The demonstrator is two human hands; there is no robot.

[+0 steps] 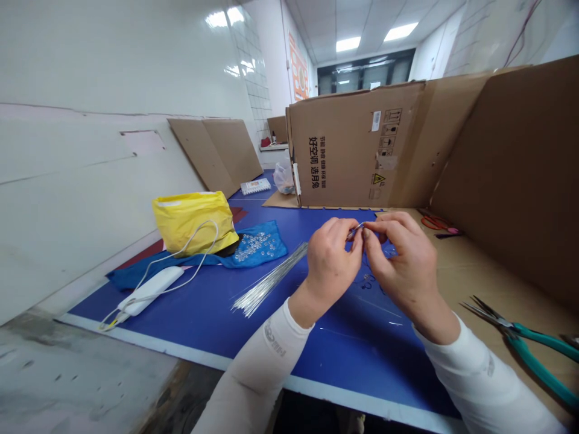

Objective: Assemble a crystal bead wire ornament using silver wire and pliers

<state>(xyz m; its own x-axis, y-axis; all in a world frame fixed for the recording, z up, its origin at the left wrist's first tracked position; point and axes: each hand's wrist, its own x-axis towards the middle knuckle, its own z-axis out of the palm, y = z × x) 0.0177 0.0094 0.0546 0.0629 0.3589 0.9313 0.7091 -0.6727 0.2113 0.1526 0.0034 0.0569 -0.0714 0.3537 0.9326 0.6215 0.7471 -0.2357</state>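
My left hand (333, 253) and my right hand (402, 265) meet fingertip to fingertip above the blue table (289, 337). Both pinch a thin, shiny piece of wire (359, 228); most of it is hidden by the fingers. Left of my left hand lies a bundle of straight silvery wires (271, 283). Under my right hand, several small dark wire loops (367, 279) are scattered on the table. Clear bead-like pieces (257, 246) rest on a blue cloth (275, 232) further left.
A yellow bag (194, 223) and a white power strip (151, 292) with its cord lie at left. Long-nose pliers (511, 328) with green handles and orange-handled scissors (435, 223) lie on cardboard at right. A large cardboard box (353, 144) walls off the back.
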